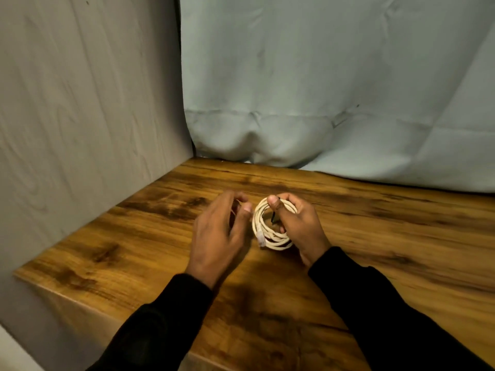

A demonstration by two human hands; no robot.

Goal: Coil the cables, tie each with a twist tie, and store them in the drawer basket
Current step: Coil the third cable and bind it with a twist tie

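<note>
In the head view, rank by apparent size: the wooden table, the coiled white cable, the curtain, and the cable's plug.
1. Curtain
2. Wooden table, though it runs out of frame
3. Coiled white cable
4. Plug, smallest

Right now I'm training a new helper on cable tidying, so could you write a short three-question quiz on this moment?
1. True or false: the white cable is already wound into a coil.
2. Which hand holds the coil? A) left hand B) right hand C) both
3. Fill in: the dark thing pinched against the coil, probably a twist tie, sits under the right ____.

Key:
1. True; its clear plug hangs at the coil's lower left.
2. B; the right hand grips it above the wooden table, while the left hand hovers beside it, fingers loosely curled, seemingly holding nothing.
3. thumb.
</note>
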